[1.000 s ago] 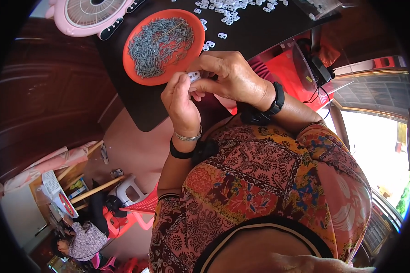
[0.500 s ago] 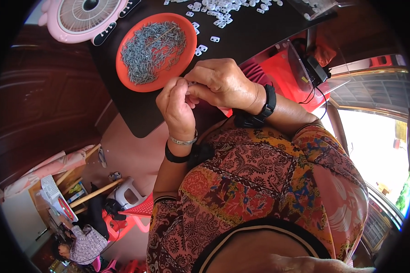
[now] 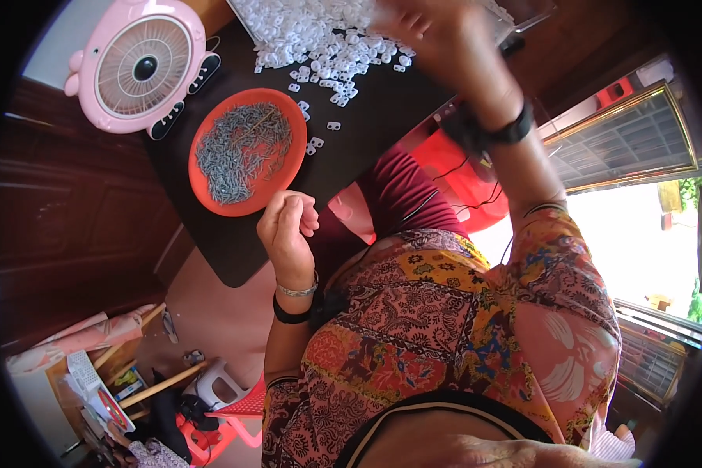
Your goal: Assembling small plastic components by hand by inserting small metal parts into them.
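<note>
My left hand (image 3: 288, 230) is curled closed just off the near rim of an orange plate (image 3: 220, 209). Its fingers hide whatever may be in them. On the plate lies a heap of small grey metal screws or nails (image 3: 226, 156); which of the two I cannot tell. My right hand (image 3: 444, 39) is raised at the top of the view, smeared by motion, close to a clear plastic container (image 3: 532, 17). Left of it spreads a pile of small white plastic pieces with holes (image 3: 312, 35), and a few single ones lie nearer the plate.
A pink fan (image 3: 144, 66) stands left of the plate on the dark table (image 3: 218, 253). Red containers (image 3: 464, 175) are below the table's right edge. At lower left are a red plastic chair (image 3: 238, 405) and another person's patterned sleeve (image 3: 160, 452).
My hands were together by the plate; now they are apart. The right has swung up and away to the far right, while the left stays near the plate. The whole view has shifted.
</note>
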A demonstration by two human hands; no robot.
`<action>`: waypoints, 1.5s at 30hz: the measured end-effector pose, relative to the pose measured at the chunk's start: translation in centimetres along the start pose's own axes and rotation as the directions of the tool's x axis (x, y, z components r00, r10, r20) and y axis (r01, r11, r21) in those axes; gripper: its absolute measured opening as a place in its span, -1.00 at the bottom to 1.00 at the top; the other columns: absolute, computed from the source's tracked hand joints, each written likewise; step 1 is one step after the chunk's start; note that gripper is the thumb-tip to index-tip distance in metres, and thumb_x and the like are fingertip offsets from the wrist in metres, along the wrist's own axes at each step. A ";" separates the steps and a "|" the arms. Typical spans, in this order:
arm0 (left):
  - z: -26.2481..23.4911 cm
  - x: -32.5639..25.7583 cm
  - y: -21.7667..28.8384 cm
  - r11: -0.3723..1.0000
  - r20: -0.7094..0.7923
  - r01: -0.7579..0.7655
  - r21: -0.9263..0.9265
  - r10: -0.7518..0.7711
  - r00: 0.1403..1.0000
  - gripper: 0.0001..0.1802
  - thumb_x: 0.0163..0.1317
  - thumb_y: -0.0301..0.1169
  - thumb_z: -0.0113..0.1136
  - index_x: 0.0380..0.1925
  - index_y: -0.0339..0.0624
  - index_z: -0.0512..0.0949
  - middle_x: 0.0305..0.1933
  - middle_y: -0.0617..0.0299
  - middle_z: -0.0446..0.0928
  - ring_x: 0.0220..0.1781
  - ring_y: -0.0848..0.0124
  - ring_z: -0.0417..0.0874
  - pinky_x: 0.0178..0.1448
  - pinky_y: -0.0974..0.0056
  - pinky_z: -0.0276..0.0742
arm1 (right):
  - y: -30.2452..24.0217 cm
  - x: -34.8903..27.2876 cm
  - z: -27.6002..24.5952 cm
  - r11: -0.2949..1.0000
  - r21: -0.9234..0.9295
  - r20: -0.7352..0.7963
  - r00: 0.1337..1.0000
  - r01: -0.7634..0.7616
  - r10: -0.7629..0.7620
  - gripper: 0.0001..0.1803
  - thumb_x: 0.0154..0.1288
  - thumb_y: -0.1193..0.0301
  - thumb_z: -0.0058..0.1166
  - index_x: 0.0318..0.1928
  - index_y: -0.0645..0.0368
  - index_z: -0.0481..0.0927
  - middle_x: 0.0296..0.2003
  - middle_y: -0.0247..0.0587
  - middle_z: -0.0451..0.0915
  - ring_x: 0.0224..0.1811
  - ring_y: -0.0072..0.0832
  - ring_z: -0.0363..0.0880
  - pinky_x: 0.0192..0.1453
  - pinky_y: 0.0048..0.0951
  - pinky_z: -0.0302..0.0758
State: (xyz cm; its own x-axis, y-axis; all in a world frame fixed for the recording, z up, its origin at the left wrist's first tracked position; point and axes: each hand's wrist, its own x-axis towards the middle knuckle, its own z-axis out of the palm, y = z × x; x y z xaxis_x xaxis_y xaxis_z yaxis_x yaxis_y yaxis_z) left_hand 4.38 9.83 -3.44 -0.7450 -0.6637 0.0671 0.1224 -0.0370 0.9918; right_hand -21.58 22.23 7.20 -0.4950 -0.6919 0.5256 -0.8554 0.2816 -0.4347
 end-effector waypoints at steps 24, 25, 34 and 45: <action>-0.1 -0.1 -0.1 0.999 0.033 -0.017 -0.052 0.019 0.999 -0.80 0.26 -0.43 -0.05 -0.50 -0.27 0.49 -0.61 0.35 0.41 -0.58 0.65 0.33 -0.51 0.53 0.19 | 17.9 5.5 12.4 0.899 -0.431 -0.002 0.997 0.069 -0.077 -0.42 0.16 0.09 0.14 0.14 0.10 0.46 0.06 0.05 0.48 0.12 -0.12 0.46 0.18 -0.17 0.39; -0.1 -0.1 -0.1 0.998 0.030 -0.019 -0.053 0.021 0.999 -0.80 0.26 -0.43 -0.05 -0.50 -0.27 0.49 -0.61 0.35 0.41 -0.58 0.65 0.33 -0.51 0.53 0.19 | 17.8 5.6 12.9 0.892 -0.453 -0.017 1.000 0.002 -0.011 -0.42 0.16 0.07 0.11 0.17 0.03 0.45 0.10 0.07 0.46 0.16 -0.11 0.44 0.19 -0.12 0.38; -0.1 -0.3 0.0 0.999 0.015 -0.020 -0.037 0.021 1.000 -0.80 0.25 -0.46 -0.04 -0.52 -0.28 0.48 -0.62 0.36 0.40 -0.59 0.66 0.33 -0.51 0.53 0.18 | 8.8 3.3 12.3 0.965 -0.251 0.327 0.945 0.074 0.012 -0.34 0.23 0.06 0.05 0.29 0.04 0.30 0.28 0.17 0.22 0.33 0.05 0.17 0.38 -0.16 0.15; 0.0 -0.2 -0.2 0.999 0.026 -0.024 -0.034 0.025 0.999 -0.80 0.27 -0.45 -0.04 -0.51 -0.29 0.47 -0.62 0.35 0.41 -0.60 0.66 0.31 -0.52 0.53 0.15 | 3.9 1.6 11.8 0.959 -0.011 0.341 0.903 0.282 -0.261 -0.56 0.21 0.22 0.11 0.10 0.03 0.51 0.18 0.03 0.38 0.24 -0.07 0.31 0.31 -0.21 0.27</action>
State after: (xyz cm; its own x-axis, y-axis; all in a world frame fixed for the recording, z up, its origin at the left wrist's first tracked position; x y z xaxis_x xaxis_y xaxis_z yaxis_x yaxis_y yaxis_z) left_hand 4.49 10.01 -3.66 -0.7586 -0.6446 0.0950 0.1628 -0.0463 0.9856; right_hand -23.89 14.32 -2.29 -0.1717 -0.9249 0.3392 -0.9618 0.0828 -0.2611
